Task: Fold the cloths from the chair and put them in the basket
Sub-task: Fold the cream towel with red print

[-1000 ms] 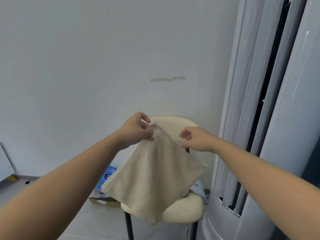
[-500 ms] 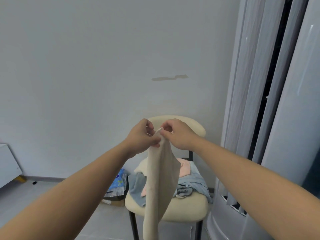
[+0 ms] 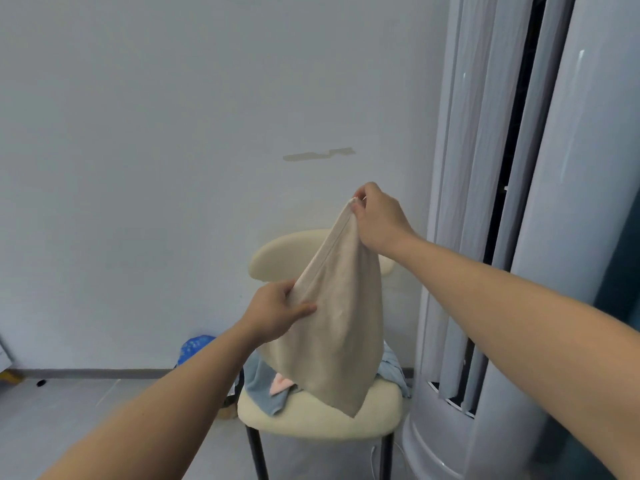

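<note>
Single head view, facing forward-down, chair (image 3: 322, 415) near, wall (image 3: 138, 168) behind.

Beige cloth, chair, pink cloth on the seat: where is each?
beige cloth (image 3: 336, 341), head view, middle of the hanging fabric.
chair (image 3: 311, 420), head view, bare front of the seat.
pink cloth (image 3: 280, 384), head view, its exposed corner.

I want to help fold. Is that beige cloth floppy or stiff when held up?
Probably floppy: the cloth droops below the right hand pinching its top. Likely light, since a pinch alone lifts it. The left hand grips its edge easily, so hardly slippery.
</note>
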